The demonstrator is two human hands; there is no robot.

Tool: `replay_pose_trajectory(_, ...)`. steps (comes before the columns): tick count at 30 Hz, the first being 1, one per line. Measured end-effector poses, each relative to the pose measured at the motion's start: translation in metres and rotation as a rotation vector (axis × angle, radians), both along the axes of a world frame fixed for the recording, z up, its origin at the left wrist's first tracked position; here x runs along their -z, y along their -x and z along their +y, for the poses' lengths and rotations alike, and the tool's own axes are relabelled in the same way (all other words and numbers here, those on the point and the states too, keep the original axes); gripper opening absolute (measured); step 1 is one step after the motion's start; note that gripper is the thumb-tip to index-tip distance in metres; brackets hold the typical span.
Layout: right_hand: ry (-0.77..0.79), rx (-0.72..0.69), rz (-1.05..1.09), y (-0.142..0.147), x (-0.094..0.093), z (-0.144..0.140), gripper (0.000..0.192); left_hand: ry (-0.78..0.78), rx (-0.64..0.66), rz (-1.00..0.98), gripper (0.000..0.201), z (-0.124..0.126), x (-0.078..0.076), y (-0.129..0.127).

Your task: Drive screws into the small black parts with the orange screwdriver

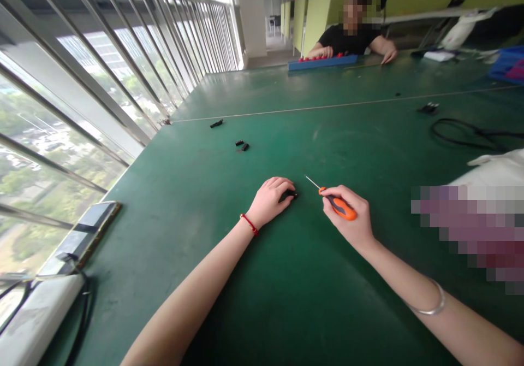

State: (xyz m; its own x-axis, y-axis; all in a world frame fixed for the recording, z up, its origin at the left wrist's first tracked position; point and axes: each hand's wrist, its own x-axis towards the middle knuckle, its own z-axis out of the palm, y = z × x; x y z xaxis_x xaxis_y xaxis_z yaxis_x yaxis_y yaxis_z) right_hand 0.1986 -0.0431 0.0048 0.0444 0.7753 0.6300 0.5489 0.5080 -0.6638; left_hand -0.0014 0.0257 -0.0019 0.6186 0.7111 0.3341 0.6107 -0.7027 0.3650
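We see the left hand [270, 201] resting palm-down on the green surface [311, 300], its fingers curled over a small black part [290, 194] that peeks out from under the fingertips on the side toward the other hand. The hand covers and presses the part against the surface; how much of it is gripped we cannot tell. Just beside it, the right hand [347, 218] is closed around the orange handle of a screwdriver [338, 205], whose thin metal shaft points up and away, its tip near the black part but apart from it. Farther off on the surface lie more small black pieces [241, 146] and another one [216, 123] near the window railing. Across the surface another person [352, 38] rests both hands beside a blue tray [323, 62].
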Motion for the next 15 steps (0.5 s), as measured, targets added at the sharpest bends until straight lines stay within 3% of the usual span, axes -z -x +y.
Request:
replay_pose_trajectory(6, -0.08, 0.076, 0.024, 0.004, -0.006, -0.012, 0.011, 0.008, -0.089, 0.016, 0.012, -0.002, -0.002, -0.001)
replay_pose_trajectory(15, -0.154, -0.104, -0.056, 0.007, -0.005, -0.014, 0.011, 0.087, -0.093, -0.094, 0.014, -0.004, -0.001, 0.0)
